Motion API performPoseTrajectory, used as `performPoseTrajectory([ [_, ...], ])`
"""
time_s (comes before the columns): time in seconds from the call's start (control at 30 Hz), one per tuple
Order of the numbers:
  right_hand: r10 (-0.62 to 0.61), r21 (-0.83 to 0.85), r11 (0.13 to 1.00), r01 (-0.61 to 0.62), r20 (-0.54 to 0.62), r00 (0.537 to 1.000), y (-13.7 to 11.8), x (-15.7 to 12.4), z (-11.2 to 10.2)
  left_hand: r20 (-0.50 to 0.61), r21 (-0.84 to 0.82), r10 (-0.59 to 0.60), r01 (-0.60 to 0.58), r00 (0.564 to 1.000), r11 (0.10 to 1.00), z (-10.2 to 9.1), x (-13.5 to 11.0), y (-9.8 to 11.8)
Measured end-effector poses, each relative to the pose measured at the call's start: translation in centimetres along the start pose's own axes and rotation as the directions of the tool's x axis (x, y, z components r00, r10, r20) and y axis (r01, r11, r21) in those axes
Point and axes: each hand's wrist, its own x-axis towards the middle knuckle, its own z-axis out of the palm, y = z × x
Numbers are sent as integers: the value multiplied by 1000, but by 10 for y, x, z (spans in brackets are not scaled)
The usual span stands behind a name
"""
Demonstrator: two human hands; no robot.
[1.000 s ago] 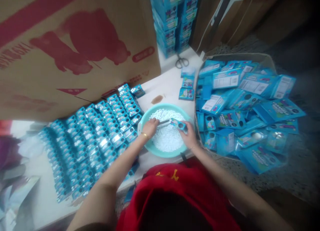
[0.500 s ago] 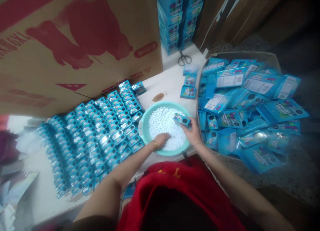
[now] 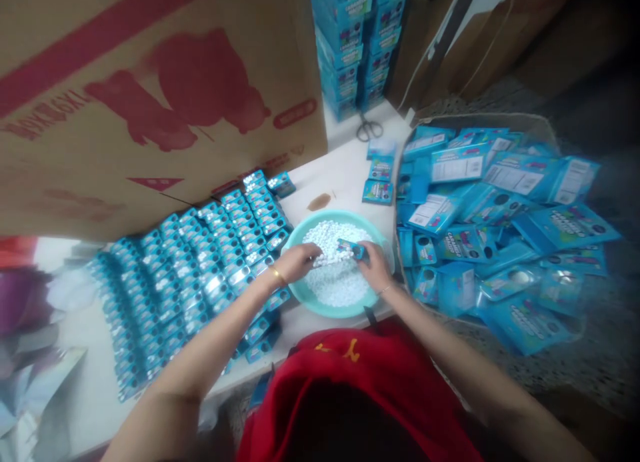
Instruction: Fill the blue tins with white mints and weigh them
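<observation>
A turquoise basin full of small white pellets stands on the table in front of me. My left hand is over its left rim, fingers closed at the edge of a raised heap of pellets; whatever carries that heap is too blurred to make out. Over the right part of the basin, my right hand grips a small blue box, tilted towards the heap. To the left stand rows of similar small blue boxes, many with white pellets showing at their tops.
A big cardboard carton stands behind the rows. Stacked blue boxes and black-handled scissors are at the back. Beside the table's right edge, a large container overflows with blue packs. Two blue packs lie near it.
My left hand has come up out of the pellets and moved left, with a heap of pellets raised beside it. My right hand has brought the small box slightly left and down.
</observation>
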Motion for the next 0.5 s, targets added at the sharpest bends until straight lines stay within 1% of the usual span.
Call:
performPoseTrajectory([
  [0.07,-29,-3,1000,29,35,999,-3,-2,4,36,125,-56,51,998,991,-8,7,13],
  [0.13,-51,-3,999,51,50,997,-5,-3,8,92,241,-101,76,991,968,-11,14,28],
  [0.23,-78,-7,997,78,43,996,-8,-5,11,157,400,-180,104,971,911,-12,24,54],
  [0.33,-93,-11,996,93,24,995,-8,-6,13,194,533,-277,137,941,835,-10,28,80],
  [0.4,-92,-10,996,93,19,996,-7,-7,13,189,572,-313,155,931,805,-9,28,93],
  [0.43,-87,-8,996,87,21,996,-6,-8,13,174,572,-318,167,932,803,-9,26,96],
  [0.5,-69,-7,998,69,24,997,-3,-9,13,136,545,-298,180,945,819,-9,21,95],
])
